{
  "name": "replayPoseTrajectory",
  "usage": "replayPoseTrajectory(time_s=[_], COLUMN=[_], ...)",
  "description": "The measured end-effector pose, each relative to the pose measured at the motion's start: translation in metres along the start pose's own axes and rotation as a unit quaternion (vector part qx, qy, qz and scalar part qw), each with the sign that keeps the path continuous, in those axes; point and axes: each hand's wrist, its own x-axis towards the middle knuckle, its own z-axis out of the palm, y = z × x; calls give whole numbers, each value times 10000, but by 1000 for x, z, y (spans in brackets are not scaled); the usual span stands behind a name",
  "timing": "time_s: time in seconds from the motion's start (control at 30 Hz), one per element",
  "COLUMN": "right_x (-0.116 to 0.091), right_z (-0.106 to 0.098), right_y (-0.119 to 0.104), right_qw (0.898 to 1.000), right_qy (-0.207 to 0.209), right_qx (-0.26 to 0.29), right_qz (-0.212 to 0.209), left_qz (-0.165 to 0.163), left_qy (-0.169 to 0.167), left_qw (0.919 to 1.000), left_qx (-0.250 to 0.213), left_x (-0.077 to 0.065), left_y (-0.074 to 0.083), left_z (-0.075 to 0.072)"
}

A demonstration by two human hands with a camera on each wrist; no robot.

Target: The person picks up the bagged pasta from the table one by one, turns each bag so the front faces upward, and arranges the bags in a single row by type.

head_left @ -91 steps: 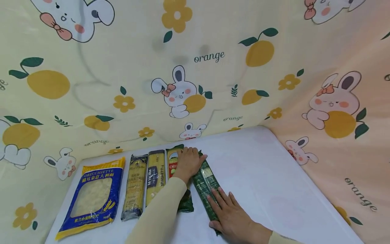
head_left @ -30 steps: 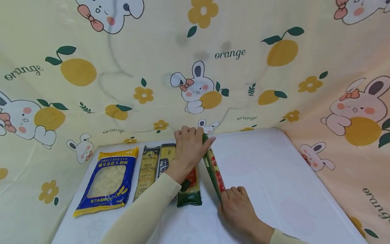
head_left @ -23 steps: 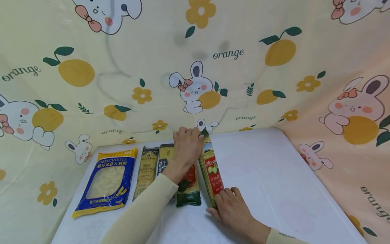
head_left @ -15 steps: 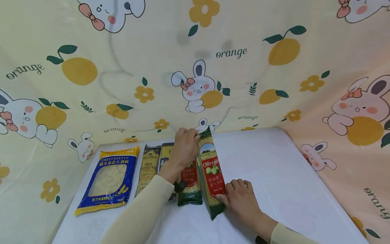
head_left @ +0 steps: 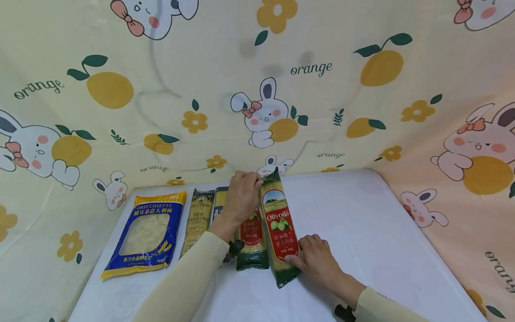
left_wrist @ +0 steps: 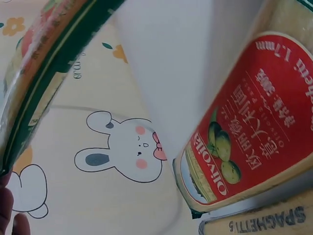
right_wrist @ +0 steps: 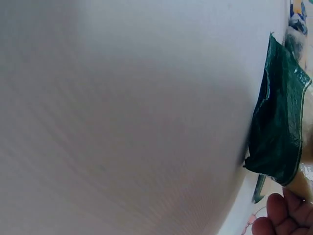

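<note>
A green-ended Olivoilà spaghetti packet (head_left: 280, 228) slants with its red label facing up. My left hand (head_left: 241, 197) pinches its far end, and the left wrist view shows those fingertips (left_wrist: 6, 203) at the packet's tip. At the near end my right hand (head_left: 319, 261) grips the right edge, thumb over the front. In the right wrist view its fingers (right_wrist: 283, 215) lie by the green end (right_wrist: 279, 112). A second Olivoilà packet (head_left: 251, 237) lies just left, partly hidden by my left hand and wrist.
Farther left lie a la Sicilia spaghetti packet (head_left: 218, 203), mostly covered by my left arm, a slim golden pasta packet (head_left: 199, 217) and a wide blue orecchiette bag (head_left: 146, 235). All rest on a white tabletop (head_left: 362, 232). A rabbit-print cloth (head_left: 201, 80) rises behind and at the right.
The Olivoilà packet has turned from its green back to its red-labelled front. My right hand went from lying flat on it to gripping its near edge. The head view shifted slightly.
</note>
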Motion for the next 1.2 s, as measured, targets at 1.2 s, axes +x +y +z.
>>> replayPoseTrajectory(time_s=[1.2], right_x=[-36], right_z=[-11], right_y=[5], right_qw=[9926], right_qy=[-406], right_qx=[-688], right_qz=[915], left_qz=[95], left_qy=[-2514], left_qw=[9486], left_qx=[1921], left_x=[-19], left_y=[22], left_z=[74])
